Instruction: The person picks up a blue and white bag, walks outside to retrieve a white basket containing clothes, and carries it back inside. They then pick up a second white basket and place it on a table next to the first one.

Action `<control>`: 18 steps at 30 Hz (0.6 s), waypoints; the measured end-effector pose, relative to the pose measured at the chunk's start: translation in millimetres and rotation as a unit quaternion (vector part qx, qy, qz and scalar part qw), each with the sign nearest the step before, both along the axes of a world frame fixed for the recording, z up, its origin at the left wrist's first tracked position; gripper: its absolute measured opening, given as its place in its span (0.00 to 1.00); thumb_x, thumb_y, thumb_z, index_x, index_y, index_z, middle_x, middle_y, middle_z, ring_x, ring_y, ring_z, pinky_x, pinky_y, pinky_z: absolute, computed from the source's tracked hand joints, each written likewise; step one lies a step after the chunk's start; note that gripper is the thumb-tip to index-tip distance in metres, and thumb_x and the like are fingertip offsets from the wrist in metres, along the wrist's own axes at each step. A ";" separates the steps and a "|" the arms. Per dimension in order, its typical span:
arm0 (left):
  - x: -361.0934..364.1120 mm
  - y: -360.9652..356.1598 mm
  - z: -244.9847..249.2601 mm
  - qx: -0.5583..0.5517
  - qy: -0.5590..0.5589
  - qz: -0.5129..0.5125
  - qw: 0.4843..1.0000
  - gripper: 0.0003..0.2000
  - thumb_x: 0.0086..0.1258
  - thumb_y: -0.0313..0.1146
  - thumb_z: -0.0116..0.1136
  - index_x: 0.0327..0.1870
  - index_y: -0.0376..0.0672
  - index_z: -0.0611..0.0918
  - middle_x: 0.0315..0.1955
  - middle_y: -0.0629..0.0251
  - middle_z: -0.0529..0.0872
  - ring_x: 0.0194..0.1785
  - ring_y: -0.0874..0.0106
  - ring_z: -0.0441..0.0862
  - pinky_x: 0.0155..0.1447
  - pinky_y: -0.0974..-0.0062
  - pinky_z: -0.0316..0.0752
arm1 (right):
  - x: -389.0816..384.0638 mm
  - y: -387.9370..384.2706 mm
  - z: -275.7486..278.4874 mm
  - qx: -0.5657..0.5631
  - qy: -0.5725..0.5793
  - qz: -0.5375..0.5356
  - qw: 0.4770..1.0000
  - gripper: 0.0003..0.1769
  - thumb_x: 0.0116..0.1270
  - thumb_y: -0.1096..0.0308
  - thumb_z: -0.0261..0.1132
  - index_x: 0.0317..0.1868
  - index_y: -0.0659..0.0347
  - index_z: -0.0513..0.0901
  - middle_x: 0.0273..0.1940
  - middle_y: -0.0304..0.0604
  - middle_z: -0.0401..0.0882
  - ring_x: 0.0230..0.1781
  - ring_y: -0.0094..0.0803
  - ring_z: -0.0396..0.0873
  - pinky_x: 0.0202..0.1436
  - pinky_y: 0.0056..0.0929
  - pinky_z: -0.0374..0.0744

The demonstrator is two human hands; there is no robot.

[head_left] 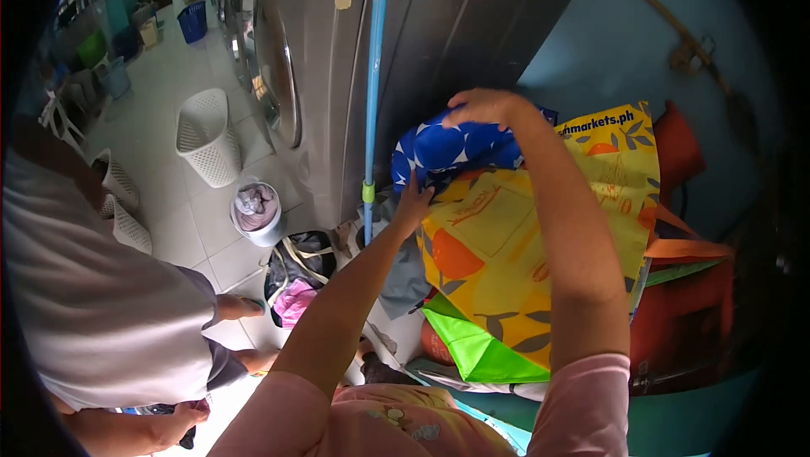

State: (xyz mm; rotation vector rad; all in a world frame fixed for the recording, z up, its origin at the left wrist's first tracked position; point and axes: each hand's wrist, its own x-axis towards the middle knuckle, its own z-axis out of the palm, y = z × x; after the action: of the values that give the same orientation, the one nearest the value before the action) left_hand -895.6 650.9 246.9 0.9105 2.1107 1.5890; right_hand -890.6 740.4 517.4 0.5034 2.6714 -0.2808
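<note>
Now, you have the blue bundle (pixel 447 149), a blue cloth with a white pattern, sitting at the open top of the yellow bag (pixel 506 246), half above its rim. Your right hand (pixel 485 107) lies over the top of the bundle with the fingers curled down onto it. Your left hand (pixel 413 200) is closed on the bundle's lower edge, just at the near rim of the yellow bag.

A bright green bag (pixel 472 347) lies against the yellow bag's lower corner, and red and orange bags (pixel 675 153) stand just beyond its far side. To the left of the yellow bag a blue pole (pixel 374 77) runs upright, close against a grey washing machine (pixel 312 60). Further left of the bag, on the tiled floor, are a dark bag with pink cloth (pixel 295 288), a small bucket of clothes (pixel 257 208) and a white laundry basket (pixel 207 136). Well apart from the yellow bag, at the left edge, stands another person in a white shirt (pixel 93 288).
</note>
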 end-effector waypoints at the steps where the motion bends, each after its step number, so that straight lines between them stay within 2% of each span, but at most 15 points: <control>1: -10.0 27.4 -30.9 0.090 -0.111 0.036 0.989 0.28 0.62 0.43 0.44 0.61 0.42 0.54 0.55 0.39 0.60 0.57 0.51 0.61 0.58 0.68 0.58 | -5.0 6.9 -15.5 0.023 -0.007 0.015 1.000 0.43 0.40 0.44 0.63 0.57 0.54 0.64 0.58 0.46 0.60 0.57 0.42 0.61 0.50 0.39 0.69; 2: -12.0 35.2 -35.1 0.095 -0.114 0.033 0.988 0.28 0.62 0.43 0.44 0.61 0.42 0.54 0.55 0.39 0.60 0.57 0.51 0.61 0.58 0.68 0.58 | -12.1 18.2 -36.9 0.080 -0.006 0.059 0.995 0.42 0.41 0.45 0.63 0.57 0.57 0.64 0.58 0.50 0.59 0.58 0.44 0.60 0.55 0.38 0.66; 4: -12.4 42.1 -42.1 0.034 -0.246 -0.066 0.966 0.28 0.62 0.43 0.43 0.62 0.42 0.54 0.52 0.39 0.64 0.58 0.54 0.62 0.57 0.70 0.58 | -15.9 36.3 -89.0 0.198 -0.002 0.018 0.980 0.40 0.46 0.48 0.63 0.59 0.57 0.62 0.60 0.48 0.57 0.60 0.44 0.56 0.61 0.36 0.57; 6: -1.4 38.3 -48.7 0.026 -0.235 -0.055 0.970 0.27 0.63 0.43 0.42 0.60 0.39 0.57 0.50 0.41 0.67 0.58 0.56 0.63 0.57 0.71 0.58 | -3.7 44.2 -133.4 0.174 0.029 -0.063 0.982 0.41 0.49 0.51 0.62 0.61 0.55 0.55 0.59 0.49 0.58 0.61 0.45 0.55 0.61 0.36 0.58; 8: -7.9 35.4 -70.4 0.046 -0.263 0.006 0.964 0.25 0.64 0.43 0.43 0.60 0.41 0.59 0.50 0.55 0.71 0.54 0.67 0.67 0.54 0.76 0.61 | 5.3 48.4 -178.7 0.207 0.054 -0.064 0.975 0.41 0.52 0.52 0.60 0.63 0.54 0.51 0.60 0.47 0.58 0.61 0.43 0.55 0.61 0.36 0.58; 9: -10.6 25.7 -71.8 0.043 -0.261 0.015 0.964 0.25 0.64 0.43 0.43 0.60 0.41 0.59 0.50 0.55 0.71 0.54 0.67 0.67 0.54 0.76 0.61 | 1.4 52.7 -184.0 0.202 0.057 -0.058 0.976 0.41 0.52 0.52 0.60 0.63 0.54 0.51 0.60 0.47 0.58 0.61 0.43 0.55 0.61 0.36 0.58; 11: -14.2 -9.6 -77.0 0.025 -0.091 0.036 0.995 0.22 0.64 0.43 0.43 0.56 0.40 0.65 0.47 0.60 0.73 0.53 0.70 0.68 0.53 0.76 0.62 | 0.3 61.5 -196.8 0.057 -0.069 -0.070 0.994 0.37 0.54 0.53 0.58 0.62 0.55 0.54 0.61 0.45 0.56 0.62 0.41 0.54 0.61 0.37 0.58; 13: -10.1 -55.6 -73.7 0.033 -0.283 -0.008 0.959 0.19 0.62 0.45 0.46 0.52 0.46 0.69 0.41 0.71 0.74 0.45 0.79 0.70 0.44 0.81 0.64 | -8.3 78.8 -192.1 0.039 -0.044 -0.034 0.998 0.35 0.54 0.54 0.58 0.61 0.55 0.57 0.61 0.45 0.56 0.61 0.41 0.55 0.61 0.37 0.57; 14: -13.2 -74.8 -105.0 0.078 -0.134 -0.051 0.987 0.19 0.62 0.45 0.45 0.51 0.48 0.69 0.42 0.72 0.74 0.44 0.79 0.70 0.43 0.82 0.63 | -17.0 86.6 -187.8 0.025 -0.020 -0.001 0.999 0.33 0.54 0.54 0.58 0.59 0.54 0.60 0.61 0.44 0.56 0.61 0.40 0.56 0.61 0.38 0.57; 16: 3.1 -123.8 -125.6 0.060 -0.039 -0.080 0.994 0.18 0.58 0.37 0.48 0.50 0.46 0.69 0.42 0.66 0.74 0.45 0.69 0.70 0.46 0.76 0.64 | -32.0 86.6 -142.6 -0.022 -0.062 -0.016 0.998 0.29 0.54 0.53 0.58 0.56 0.52 0.66 0.60 0.44 0.58 0.59 0.40 0.59 0.61 0.37 0.57; 18: 32.2 -179.2 -124.9 -0.046 -0.069 -0.074 0.994 0.17 0.57 0.32 0.50 0.49 0.43 0.68 0.43 0.61 0.74 0.46 0.61 0.71 0.50 0.70 0.65 | -29.4 48.3 -74.7 0.037 -0.067 -0.073 0.994 0.27 0.53 0.52 0.59 0.53 0.51 0.70 0.58 0.44 0.61 0.58 0.39 0.61 0.60 0.35 0.60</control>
State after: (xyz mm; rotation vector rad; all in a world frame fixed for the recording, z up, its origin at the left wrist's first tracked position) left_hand -863.5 471.8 122.1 0.8786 1.9572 1.4267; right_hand -920.0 788.7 442.7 0.7179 2.5268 -0.1825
